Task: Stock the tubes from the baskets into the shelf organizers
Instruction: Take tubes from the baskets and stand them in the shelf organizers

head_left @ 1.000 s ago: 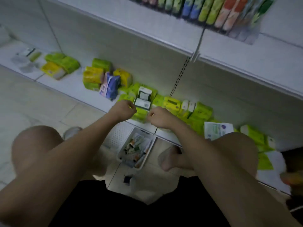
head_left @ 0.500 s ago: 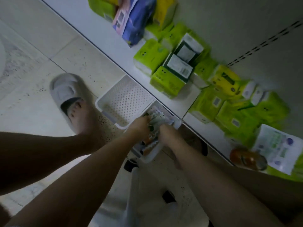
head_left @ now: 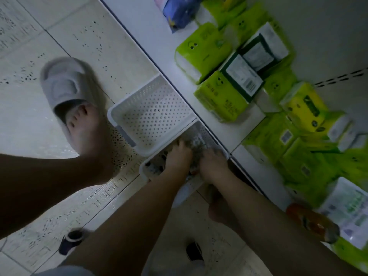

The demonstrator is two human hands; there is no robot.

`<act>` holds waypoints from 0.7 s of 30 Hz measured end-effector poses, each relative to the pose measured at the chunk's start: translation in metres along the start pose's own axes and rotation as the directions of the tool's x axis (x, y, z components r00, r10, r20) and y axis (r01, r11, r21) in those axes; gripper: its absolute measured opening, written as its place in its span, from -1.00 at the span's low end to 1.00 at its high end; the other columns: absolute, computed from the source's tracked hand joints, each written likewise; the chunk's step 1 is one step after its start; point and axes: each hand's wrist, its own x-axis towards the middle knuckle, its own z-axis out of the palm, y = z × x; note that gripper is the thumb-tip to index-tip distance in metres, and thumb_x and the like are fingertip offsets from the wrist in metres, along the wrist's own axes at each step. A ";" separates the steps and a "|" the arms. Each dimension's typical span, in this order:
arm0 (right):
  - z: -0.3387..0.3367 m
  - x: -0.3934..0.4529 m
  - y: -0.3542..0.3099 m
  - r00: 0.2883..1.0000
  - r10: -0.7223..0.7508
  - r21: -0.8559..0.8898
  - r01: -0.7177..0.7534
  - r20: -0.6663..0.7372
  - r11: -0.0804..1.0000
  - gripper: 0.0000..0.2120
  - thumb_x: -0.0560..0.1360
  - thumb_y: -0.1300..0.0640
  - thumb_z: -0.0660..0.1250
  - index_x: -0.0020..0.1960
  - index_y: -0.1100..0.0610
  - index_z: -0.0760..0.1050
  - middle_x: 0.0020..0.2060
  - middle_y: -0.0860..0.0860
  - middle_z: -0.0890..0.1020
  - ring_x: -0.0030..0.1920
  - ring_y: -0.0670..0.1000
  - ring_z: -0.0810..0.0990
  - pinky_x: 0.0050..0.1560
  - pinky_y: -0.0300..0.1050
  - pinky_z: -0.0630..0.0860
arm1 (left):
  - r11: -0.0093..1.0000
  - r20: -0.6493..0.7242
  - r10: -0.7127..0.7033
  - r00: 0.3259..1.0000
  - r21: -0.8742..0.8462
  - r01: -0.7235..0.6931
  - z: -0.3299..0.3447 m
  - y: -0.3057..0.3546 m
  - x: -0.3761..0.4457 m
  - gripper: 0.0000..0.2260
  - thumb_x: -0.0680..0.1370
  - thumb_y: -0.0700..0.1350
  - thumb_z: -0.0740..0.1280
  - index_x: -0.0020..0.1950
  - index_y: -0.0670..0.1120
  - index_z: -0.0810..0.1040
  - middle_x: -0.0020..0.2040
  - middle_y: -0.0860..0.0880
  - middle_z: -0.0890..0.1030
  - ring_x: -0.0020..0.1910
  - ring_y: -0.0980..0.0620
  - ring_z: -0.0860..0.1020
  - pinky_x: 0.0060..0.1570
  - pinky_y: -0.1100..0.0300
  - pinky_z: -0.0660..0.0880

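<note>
Two white perforated baskets sit on the floor against the bottom shelf. The far basket (head_left: pixel 151 114) holds nothing. The near basket (head_left: pixel 144 172) holds a blurred pile of tubes (head_left: pixel 196 140). My left hand (head_left: pixel 178 157) and my right hand (head_left: pixel 213 164) are side by side, both down inside this basket on the tubes. Their fingers are buried among the tubes and blurred, so no grip shows. No shelf organizers are in view.
The bottom shelf (head_left: pixel 151 32) carries green tissue packs (head_left: pixel 203 48), a blue pack (head_left: pixel 179 8) and an orange bottle (head_left: pixel 310 222). My foot in a grey slipper (head_left: pixel 67 86) stands left of the baskets. A dark caster (head_left: pixel 72 239) lies on the tiles below.
My head dropped from the shelves to the floor. Both hands came down from the tissue packs into the near basket and now sit deeper among the tubes.
</note>
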 end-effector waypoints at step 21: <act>-0.083 -0.255 0.039 0.726 0.456 0.854 0.389 -0.515 0.344 -0.71 0.40 0.25 0.53 0.01 0.08 0.48 -0.11 0.07 0.57 -0.19 0.08 0.59 -0.16 0.07 0.56 | 0.727 -0.096 0.378 0.921 -0.585 -0.359 -0.204 -0.008 -0.173 -0.64 0.38 -0.42 0.38 0.07 -0.08 0.47 -0.21 -0.21 0.53 -0.25 -0.10 0.53 -0.22 0.05 0.52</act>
